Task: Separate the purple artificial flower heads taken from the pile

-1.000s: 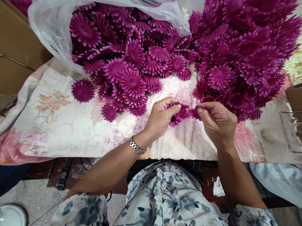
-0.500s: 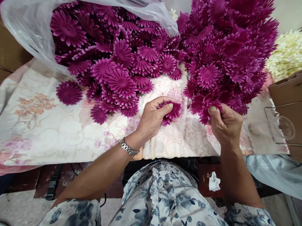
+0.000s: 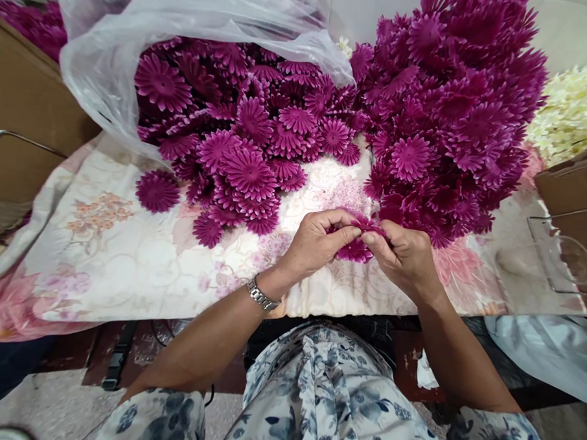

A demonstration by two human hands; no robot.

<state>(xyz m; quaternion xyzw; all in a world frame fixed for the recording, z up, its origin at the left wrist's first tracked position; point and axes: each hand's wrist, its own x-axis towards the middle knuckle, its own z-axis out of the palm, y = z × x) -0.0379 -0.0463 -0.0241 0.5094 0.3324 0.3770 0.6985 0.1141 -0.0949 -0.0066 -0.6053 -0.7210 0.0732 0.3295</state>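
Note:
My left hand (image 3: 322,242) pinches magenta artificial flower petals (image 3: 355,250) between thumb and fingers, over the front of the table. My right hand (image 3: 404,258) meets it there, its thumb and fingertips closed on the petals' right edge. How many petal layers lie between the hands is hidden by my fingers. Just behind them a heap of loose magenta flower pieces (image 3: 249,169) spills from a clear plastic bag (image 3: 105,75). Behind my right hand rises a tall pile of magenta flowers (image 3: 453,117).
A floral cloth (image 3: 140,265) covers the table. One flower piece (image 3: 157,191) lies apart on the left. Cardboard boxes stand at the left (image 3: 31,85) and right (image 3: 574,187). Cream-white flowers (image 3: 571,109) fill the back right. A wire frame (image 3: 539,257) juts near the right box.
My right hand has moved left from the tall pile and joined my left hand at the petals. The view has shifted slightly left.

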